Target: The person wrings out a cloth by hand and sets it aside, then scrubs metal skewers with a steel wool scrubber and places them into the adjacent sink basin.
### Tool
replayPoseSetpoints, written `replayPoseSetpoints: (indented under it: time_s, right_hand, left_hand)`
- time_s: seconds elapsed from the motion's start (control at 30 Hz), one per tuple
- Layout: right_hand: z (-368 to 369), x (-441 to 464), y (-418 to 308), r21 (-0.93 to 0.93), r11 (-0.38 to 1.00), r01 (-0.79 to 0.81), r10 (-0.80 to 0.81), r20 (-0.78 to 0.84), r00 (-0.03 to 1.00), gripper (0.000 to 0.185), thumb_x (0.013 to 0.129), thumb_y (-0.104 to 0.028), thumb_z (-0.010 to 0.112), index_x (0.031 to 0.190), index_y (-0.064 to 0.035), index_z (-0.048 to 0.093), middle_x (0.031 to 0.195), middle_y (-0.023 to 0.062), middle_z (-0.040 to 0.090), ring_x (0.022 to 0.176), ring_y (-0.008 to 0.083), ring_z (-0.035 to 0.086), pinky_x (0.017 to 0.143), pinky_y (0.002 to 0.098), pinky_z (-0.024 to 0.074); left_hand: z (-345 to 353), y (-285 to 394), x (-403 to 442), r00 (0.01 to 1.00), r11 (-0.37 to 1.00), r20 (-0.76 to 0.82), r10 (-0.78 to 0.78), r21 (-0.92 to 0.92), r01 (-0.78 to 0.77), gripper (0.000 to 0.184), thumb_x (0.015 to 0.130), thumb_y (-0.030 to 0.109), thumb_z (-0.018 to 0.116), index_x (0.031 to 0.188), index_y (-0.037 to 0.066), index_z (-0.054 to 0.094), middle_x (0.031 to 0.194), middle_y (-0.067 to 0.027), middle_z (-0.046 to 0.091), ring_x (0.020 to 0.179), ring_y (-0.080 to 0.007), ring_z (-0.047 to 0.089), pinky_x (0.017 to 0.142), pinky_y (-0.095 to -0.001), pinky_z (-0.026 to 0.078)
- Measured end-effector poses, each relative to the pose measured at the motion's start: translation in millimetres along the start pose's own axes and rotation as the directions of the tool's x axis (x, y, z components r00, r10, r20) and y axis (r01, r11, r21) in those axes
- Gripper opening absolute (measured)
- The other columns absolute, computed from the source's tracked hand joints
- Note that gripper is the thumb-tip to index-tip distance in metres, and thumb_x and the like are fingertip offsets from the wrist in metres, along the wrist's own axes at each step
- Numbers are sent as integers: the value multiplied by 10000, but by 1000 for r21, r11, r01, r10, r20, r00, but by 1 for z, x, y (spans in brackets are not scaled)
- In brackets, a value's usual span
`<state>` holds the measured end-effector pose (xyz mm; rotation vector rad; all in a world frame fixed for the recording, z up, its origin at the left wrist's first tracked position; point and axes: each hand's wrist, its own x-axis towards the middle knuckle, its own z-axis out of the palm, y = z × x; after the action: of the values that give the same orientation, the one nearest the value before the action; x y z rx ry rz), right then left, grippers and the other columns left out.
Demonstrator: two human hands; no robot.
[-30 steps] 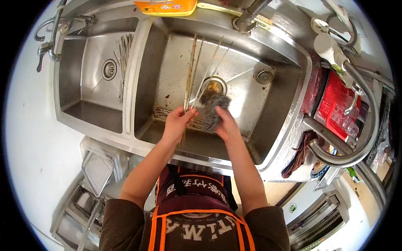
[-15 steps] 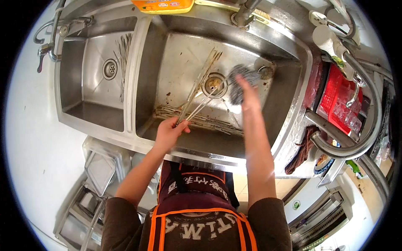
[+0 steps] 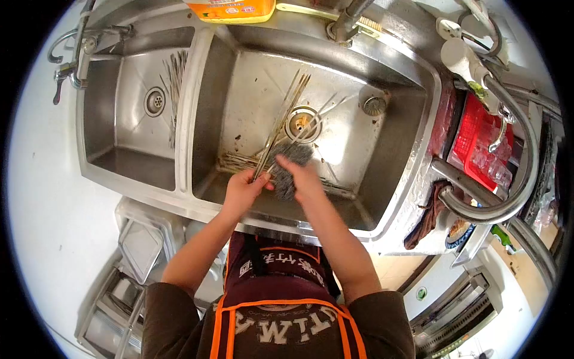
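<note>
My left hand is closed on the near ends of several thin metal skewers, which fan out over the right-hand sink basin. Gripped in my right hand is a grey steel wool pad, wrapped around part of the skewers close to my left fingers. More skewers lie along the near side of the same basin, partly hidden behind my hands and the pad. Beyond them, the drain has brown scraps in it.
The left basin holds another bunch of skewers beside its drain. An orange-yellow container and a brush stand on the back ledge. At right are a red basket and a curved metal pipe.
My right hand has moved left and nearer to me with the steel wool pad, from the skewers' right side to beside my left hand. My left hand keeps its hold.
</note>
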<state>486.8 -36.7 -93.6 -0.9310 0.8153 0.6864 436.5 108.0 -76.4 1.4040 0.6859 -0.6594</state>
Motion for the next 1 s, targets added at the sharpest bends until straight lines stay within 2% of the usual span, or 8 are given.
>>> replayPoseSetpoints:
  time_s: [0.13,0.27,0.4,0.5,0.7,0.8,0.9,1.0]
  right_hand:
    - [-46,53,-71,-380,912,153,-339,-487,805,744,641,-345,759,1182,58,444,1201,228,463,1104,301,449,931,426,365]
    - [-96,71,-121,54,857,513,-477,-295,828,731,691,-329,727,1208,76,407,1206,210,466,1138,270,428,996,374,295]
    - [-51,17,-36,-70,997,-24,23,-24,999,579,732,-258,698,1196,-5,462,1190,129,499,1066,226,483,910,366,396]
    - [-3,-7,3,4,991,-136,133,174,976,560,673,-189,742,1139,-13,485,1022,122,581,950,249,550,827,399,448]
    - [-35,50,-70,-169,979,118,-173,-367,914,528,700,-240,678,1119,34,513,1076,147,575,1048,258,503,917,368,365]
    - [-99,72,-138,52,863,502,-457,-342,821,284,790,-120,598,1022,37,545,1002,124,601,931,229,578,783,342,476]
    - [-102,55,-119,-130,934,333,-355,-237,904,316,792,-188,621,1035,-2,541,961,98,603,832,212,589,738,352,495]
    - [-57,19,-40,121,992,26,-28,12,1000,387,772,-224,656,1096,-60,522,984,36,587,885,206,557,808,362,454]
  left_hand:
    - [-7,3,-16,999,993,24,-40,115,37,162,851,176,563,850,18,600,631,16,551,478,-25,342,439,-181,251]
    - [-24,-2,-16,997,996,-13,-77,34,78,174,854,189,564,869,19,599,640,9,559,479,-21,349,438,-176,258]
    - [-8,2,-3,997,997,-15,-78,-28,78,172,852,193,563,827,31,613,631,2,572,478,-19,349,437,-175,264]
    - [-4,0,1,998,996,32,-51,-78,53,171,855,191,564,842,25,602,638,6,559,473,-19,341,437,-172,251]
    - [-7,-2,-12,999,992,12,44,116,-45,154,843,182,579,821,33,608,627,8,559,472,-17,338,431,-175,239]
    - [-17,-7,-19,1000,996,12,-12,84,11,152,840,180,580,831,31,609,635,-3,573,470,-21,343,424,-178,242]
    - [-20,2,-14,995,995,-2,-102,-20,102,147,840,171,578,844,27,608,658,-18,592,472,-25,354,423,-177,252]
    - [-4,16,-4,996,995,37,-83,-52,85,138,841,160,577,853,25,606,679,-28,606,474,-26,362,425,-176,261]
